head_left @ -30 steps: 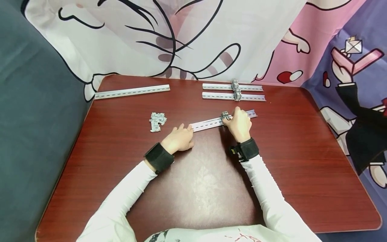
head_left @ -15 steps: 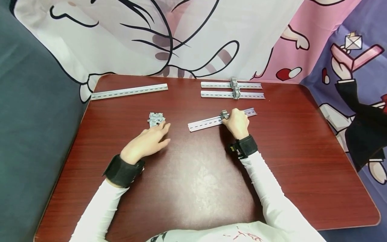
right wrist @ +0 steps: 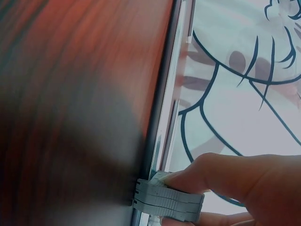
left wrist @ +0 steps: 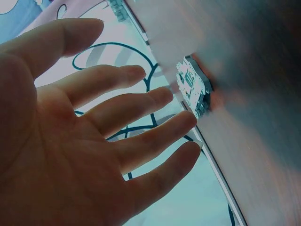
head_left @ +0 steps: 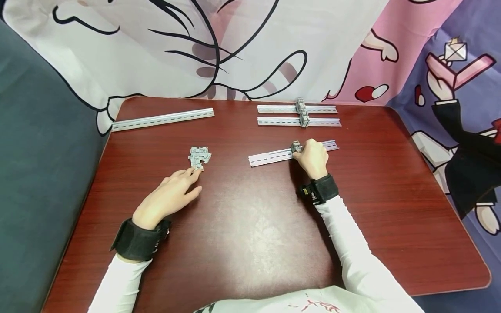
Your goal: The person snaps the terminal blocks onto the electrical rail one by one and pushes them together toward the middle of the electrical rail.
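Right hand [head_left: 313, 157] pinching ribbed grey plastic block [head_left: 295, 146] on slotted metal rail [head_left: 274, 155]; left hand [head_left: 170, 195] flat, fingers [left wrist: 155, 96] spread, near loose grey clips [head_left: 198, 156].

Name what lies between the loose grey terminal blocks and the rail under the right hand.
Only bare red-brown tabletop separates the loose terminal blocks from the rail; the head view shows it.

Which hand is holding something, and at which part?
Right hand pinches the small grey terminal block by its sides on the metal rail; left hand holds nothing.
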### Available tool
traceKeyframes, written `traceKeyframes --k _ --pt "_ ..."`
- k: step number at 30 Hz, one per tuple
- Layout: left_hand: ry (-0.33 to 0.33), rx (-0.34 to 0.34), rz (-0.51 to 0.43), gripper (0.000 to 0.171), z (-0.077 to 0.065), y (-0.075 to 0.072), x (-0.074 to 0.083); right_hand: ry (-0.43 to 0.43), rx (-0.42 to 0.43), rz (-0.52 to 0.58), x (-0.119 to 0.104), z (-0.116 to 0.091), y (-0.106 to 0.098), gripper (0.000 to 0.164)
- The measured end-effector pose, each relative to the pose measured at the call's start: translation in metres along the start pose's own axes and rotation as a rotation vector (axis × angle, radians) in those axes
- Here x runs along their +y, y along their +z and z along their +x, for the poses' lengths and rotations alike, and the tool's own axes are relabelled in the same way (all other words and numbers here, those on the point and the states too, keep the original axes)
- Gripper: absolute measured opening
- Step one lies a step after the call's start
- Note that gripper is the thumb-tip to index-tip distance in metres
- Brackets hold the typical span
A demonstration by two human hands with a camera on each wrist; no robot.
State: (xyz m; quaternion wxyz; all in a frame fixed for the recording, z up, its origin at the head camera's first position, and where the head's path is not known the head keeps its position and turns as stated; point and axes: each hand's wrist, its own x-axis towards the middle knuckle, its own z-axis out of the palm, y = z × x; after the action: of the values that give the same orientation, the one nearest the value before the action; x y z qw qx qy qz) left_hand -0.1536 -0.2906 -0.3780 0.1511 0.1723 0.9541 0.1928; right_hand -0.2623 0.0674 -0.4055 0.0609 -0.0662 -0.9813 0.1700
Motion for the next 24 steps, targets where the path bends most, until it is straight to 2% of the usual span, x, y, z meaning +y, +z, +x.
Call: traceKeyframes --k 12,24 --pt "-0.042 -0.009 -0.009 0.053 -0.007 0.003 -0.007 0.051 0.023 0.013 0.011 0.011 -0.001 0.019" --pt "-0.075 -0.013 -0.037 0.051 -0.015 0.008 -0.017 0.101 0.029 0.017 0.02 0.022 0.0 0.028"
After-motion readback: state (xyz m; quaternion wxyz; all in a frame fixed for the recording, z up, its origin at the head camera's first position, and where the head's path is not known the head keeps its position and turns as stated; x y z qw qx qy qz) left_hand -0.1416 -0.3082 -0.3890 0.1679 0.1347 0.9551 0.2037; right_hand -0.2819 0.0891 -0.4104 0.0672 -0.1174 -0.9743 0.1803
